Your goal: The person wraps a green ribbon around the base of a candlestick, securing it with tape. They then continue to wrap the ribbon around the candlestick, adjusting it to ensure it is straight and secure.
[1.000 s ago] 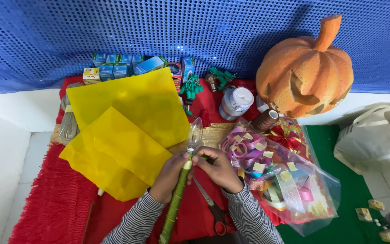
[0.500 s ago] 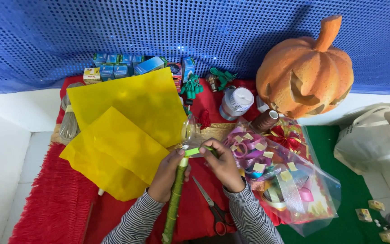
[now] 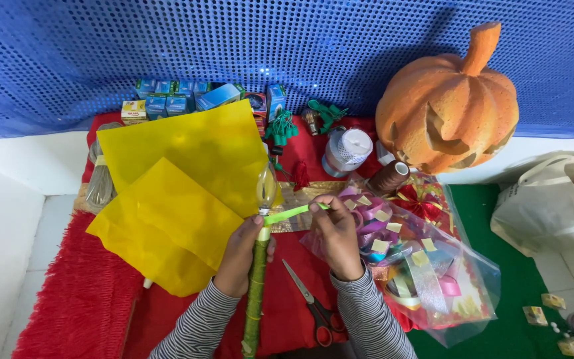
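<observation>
Over a red mat [image 3: 81, 306], the left hand [image 3: 240, 256] grips a green-wrapped stick [image 3: 255, 299], its long axis running near to far, with what looks like a clear bulb [image 3: 266, 186] pointing far; the right hand [image 3: 335, 234] pinches green tape [image 3: 293, 213] stretched rightward, beside scissors [image 3: 310, 306].
</observation>
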